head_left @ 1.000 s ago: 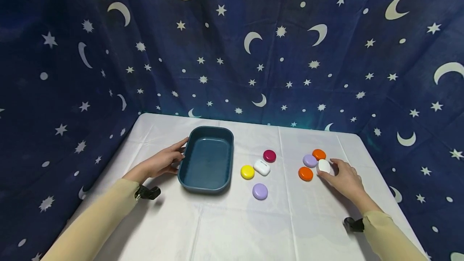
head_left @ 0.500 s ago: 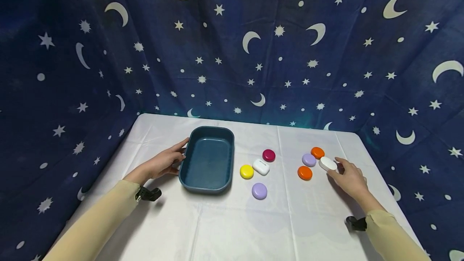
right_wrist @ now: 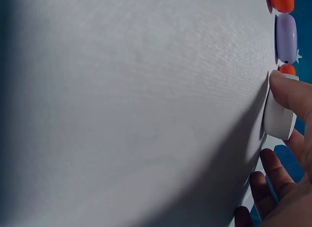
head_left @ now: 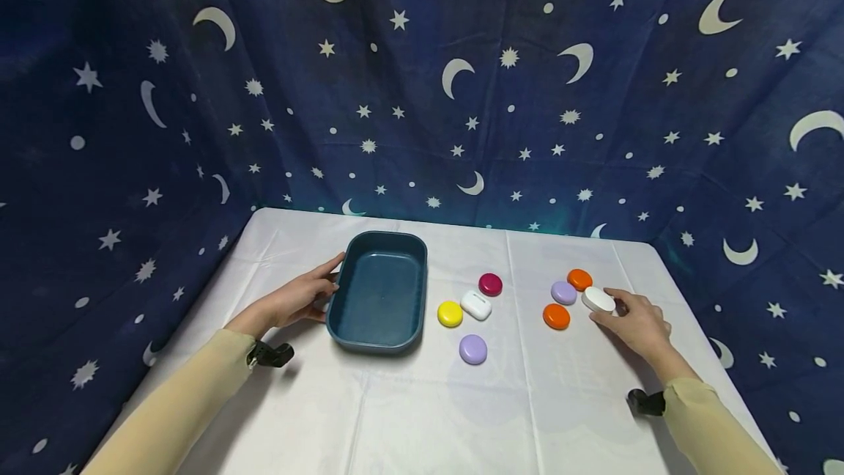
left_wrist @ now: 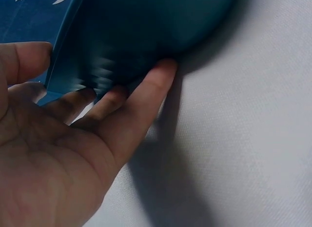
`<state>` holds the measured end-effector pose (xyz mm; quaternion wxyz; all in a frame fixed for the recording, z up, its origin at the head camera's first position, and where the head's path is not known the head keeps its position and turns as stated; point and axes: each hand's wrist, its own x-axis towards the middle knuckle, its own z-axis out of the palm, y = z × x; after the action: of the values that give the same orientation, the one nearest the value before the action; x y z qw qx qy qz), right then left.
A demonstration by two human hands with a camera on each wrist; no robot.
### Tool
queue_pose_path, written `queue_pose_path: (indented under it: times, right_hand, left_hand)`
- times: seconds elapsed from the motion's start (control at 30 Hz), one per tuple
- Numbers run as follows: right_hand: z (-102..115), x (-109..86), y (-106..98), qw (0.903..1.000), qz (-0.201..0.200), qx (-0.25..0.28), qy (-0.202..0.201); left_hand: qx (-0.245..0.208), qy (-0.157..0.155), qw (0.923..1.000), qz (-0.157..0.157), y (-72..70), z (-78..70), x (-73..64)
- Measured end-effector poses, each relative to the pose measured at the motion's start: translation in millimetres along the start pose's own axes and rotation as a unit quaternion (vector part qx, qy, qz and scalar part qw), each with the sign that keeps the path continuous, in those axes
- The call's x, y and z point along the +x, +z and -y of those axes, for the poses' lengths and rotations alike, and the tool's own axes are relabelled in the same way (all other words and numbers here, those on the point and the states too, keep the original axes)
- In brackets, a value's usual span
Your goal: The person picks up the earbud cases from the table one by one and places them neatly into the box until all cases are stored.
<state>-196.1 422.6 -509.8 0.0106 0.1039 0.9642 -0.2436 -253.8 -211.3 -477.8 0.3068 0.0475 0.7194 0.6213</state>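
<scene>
My left hand [head_left: 305,297] rests with its fingers extended against the left side of a dark teal rectangular tub [head_left: 330,325]. In the left wrist view the fingertips meet the tub's outer wall [left_wrist: 141,31]. On the right, my right hand [head_left: 636,322] pinches a smooth white oval case [head_left: 598,299] between thumb and forefinger, close to the tablecloth. The right wrist view shows the thumb along the side of the white case [right_wrist: 280,114], other fingers spread below. Just left of it lie two orange discs [head_left: 557,316] and a lilac disc [head_left: 563,292].
Between the tub and the right-hand group lie a white earbud case [head_left: 476,305], a yellow disc [head_left: 450,314], a dark red disc [head_left: 491,284] and another lilac disc [head_left: 473,349]. A white cloth [head_left: 442,416] covers the table. Starry blue fabric [head_left: 395,79] hangs behind.
The white oval case has turned and shifted slightly right, away from the orange and lilac discs, with my right hand on it. My left hand and the tub stay put.
</scene>
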Motion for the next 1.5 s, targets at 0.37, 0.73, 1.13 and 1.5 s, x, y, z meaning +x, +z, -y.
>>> queue_pose_path:
  times: [0.37, 0.73, 1.13, 1.5]
  right_hand:
    - [2, -0.2, -6, 0.9997, 0.006, 0.014, 0.021]
    - [-3, 0.0, -2, 0.9994, -0.008, 0.025, 0.021]
    - [30, 1.7, -21, 0.9872, -0.001, 0.156, -0.033]
    - [119, 4.4, -15, 0.978, 0.009, 0.164, -0.128]
  left_hand:
    - [-0.005, -0.002, 1.0, -0.002, 1.8, 0.0, 1.1]
    - [-0.019, -0.002, 0.9998, 0.007, 2.2, 0.7, 3.7]
    - [-0.02, -0.004, 0.9998, -0.001, 1.9, 0.2, 1.4]
    - [-0.02, 0.008, 0.9997, 0.007, -0.2, 0.8, -0.6]
